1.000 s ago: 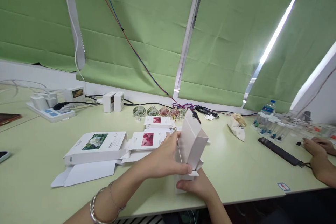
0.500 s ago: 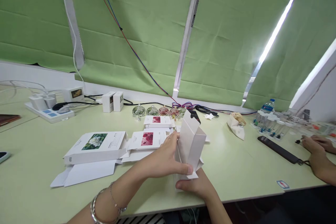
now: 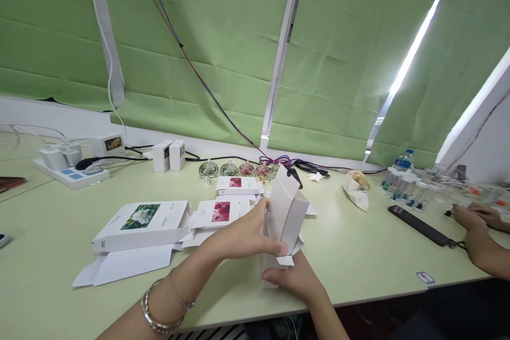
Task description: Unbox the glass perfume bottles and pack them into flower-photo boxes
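Observation:
Upright between my hands stands a white carton, its upper end open with flaps sticking out. A folded white cardboard piece rises out of that end; how deep it sits is hidden. My left hand grips this upper piece, thumb on the near face beside a flap. Lower down, my right hand is closed around the carton, its thumb on the near side. Left of my hands lie a flat white box with a white-flower picture and a box with a pink-flower picture, both with flaps spread.
Behind are another pink-flower box, several round glass bottles and small white boxes. A power strip is at left. To the right are a paper bag, a black phone, capped vials and another person's hands.
The whole view has shifted a little. Both hands keep their hold on the carton and the upper piece, with the left thumb marginally higher in the picture.

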`<state>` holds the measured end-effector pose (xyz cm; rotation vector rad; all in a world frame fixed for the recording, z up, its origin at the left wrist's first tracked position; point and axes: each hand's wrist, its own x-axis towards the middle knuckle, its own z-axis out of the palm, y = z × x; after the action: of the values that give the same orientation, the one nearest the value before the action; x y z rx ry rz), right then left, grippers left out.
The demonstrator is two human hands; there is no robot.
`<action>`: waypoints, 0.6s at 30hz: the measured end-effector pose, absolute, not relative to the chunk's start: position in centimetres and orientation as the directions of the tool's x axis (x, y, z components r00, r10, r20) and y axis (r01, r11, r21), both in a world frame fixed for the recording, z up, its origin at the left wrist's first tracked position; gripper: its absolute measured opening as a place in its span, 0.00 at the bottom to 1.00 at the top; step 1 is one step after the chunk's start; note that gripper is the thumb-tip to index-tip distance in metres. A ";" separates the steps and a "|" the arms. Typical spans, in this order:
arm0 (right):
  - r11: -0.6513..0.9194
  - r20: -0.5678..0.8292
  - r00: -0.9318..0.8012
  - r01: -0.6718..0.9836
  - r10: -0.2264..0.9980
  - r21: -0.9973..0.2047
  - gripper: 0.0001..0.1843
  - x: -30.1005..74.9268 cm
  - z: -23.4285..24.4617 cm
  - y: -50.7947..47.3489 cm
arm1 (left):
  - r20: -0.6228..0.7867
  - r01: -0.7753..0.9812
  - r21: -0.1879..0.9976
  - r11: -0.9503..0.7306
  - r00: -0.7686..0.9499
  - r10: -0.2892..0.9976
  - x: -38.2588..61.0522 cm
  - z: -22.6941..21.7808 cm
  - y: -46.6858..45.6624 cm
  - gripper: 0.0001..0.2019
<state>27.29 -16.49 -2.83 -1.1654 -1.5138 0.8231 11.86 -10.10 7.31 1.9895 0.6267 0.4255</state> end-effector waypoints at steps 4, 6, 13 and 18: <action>0.305 0.314 -0.010 0.272 0.949 -0.913 0.48 27.3 -2.8 -16.4 | 0.088 0.238 0.875 -0.421 0.778 0.622 12.2 6.9 -10.2 0.35; 0.309 0.317 -0.011 0.268 0.948 -0.913 0.45 27.4 -2.9 -16.4 | 0.105 0.224 0.879 -0.421 0.770 0.629 12.3 6.5 -10.1 0.36; 0.270 0.288 0.027 0.269 0.957 -0.924 0.49 27.5 -3.4 -16.3 | 0.127 0.096 0.917 -0.388 0.850 0.511 11.6 5.7 -9.2 0.51; 0.311 0.327 0.014 0.277 0.945 -0.909 0.56 27.5 -3.5 -16.2 | 0.250 -0.005 0.930 -0.367 0.741 0.623 13.0 6.3 -9.1 0.58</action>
<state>27.50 -16.23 -3.45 -1.1767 -1.4963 0.7763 12.99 -9.07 6.29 1.8440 0.4790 0.7145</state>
